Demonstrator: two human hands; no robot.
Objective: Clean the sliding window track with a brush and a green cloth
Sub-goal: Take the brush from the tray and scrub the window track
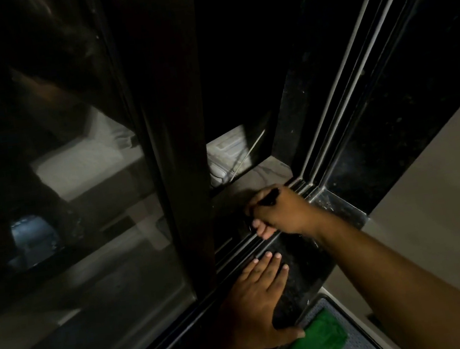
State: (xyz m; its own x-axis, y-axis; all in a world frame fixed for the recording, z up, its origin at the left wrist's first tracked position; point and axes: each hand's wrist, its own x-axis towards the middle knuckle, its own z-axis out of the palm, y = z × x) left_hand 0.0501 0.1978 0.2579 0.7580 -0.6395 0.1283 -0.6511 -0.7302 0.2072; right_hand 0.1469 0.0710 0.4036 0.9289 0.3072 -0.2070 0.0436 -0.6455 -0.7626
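My right hand (278,214) grips a dark brush (267,199), its handle showing above my knuckles, and reaches down into the sliding window track (232,243). The bristles are hidden by my fingers. My left hand (259,300) lies flat on the black granite sill (303,264) beside the track, fingers straight and thumb hooked over the sill's near edge. A folded green cloth (317,342) lies below the sill on a grey mesh surface (356,348), just right of my left thumb.
The dark sliding window frame (174,123) stands upright left of my hands, with reflective glass (59,168) beyond. Vertical frame rails (338,94) rise at the right. A beige wall (446,188) fills the right side. The scene is dim.
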